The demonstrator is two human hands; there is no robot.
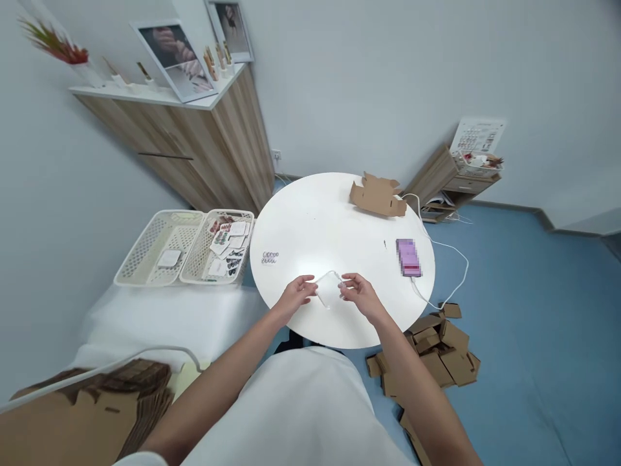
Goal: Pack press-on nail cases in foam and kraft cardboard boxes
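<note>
Between my two hands is a clear plastic square piece [330,290], perhaps a small case or lid, held a little above the white round table [305,207]. My left hand [295,296] pinches its left corner with thumb and fingers. On the opposite side, my right hand [361,296] grips the right corner. A small set of press-on nails [270,258] lies on the table to the left of my hands. Off to the right, a phone with a blurred purple screen [409,257] is plugged into a white cable [453,246].
An unfolded cardboard box [378,196] lies at the table's far side. Two white baskets [145,259] stand left, one with several nail cards [222,244]. Flattened cardboard [439,353] covers floor at right; more cardboard [111,408] is stacked lower left. A wooden cabinet [237,129] stands behind.
</note>
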